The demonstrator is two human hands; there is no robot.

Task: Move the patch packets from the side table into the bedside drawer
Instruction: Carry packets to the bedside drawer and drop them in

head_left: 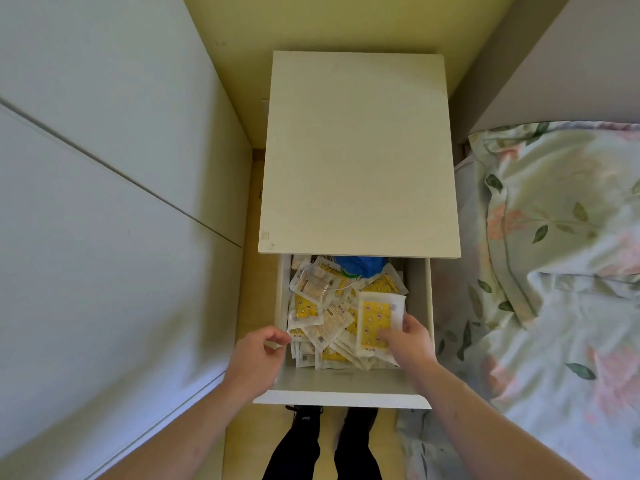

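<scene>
The right hand (408, 337) holds a packet (379, 322) over the right half of the open drawer (343, 393), thumb on its right edge and fingers curled across its lower yellow face. The packet is white-edged with a yellow printed panel and lies tilted a little, just above the heap below it. The left hand (258, 358) is at the drawer's left wall, fingers loosely curled with the thumb and forefinger close together; it holds nothing that can be seen, and whether it touches the wall cannot be told.

The drawer is pulled out toward the person and filled with a loose pile (322, 320) of like packets, yellow and white, overlapping at all angles. At the back of the drawer, half under the desk top, lies a blue thing (360, 264), too hidden to name.

The desk (358, 157) above the drawer is pale cream; a small mark sits near its front left corner. To the right is a bed (554, 254) with a floral cover of leaves and pink flowers. To the left is a white panelled surface (104, 168). Below the drawer front, the person's dark-trousered legs (325, 448) stand on a yellowish floor.
</scene>
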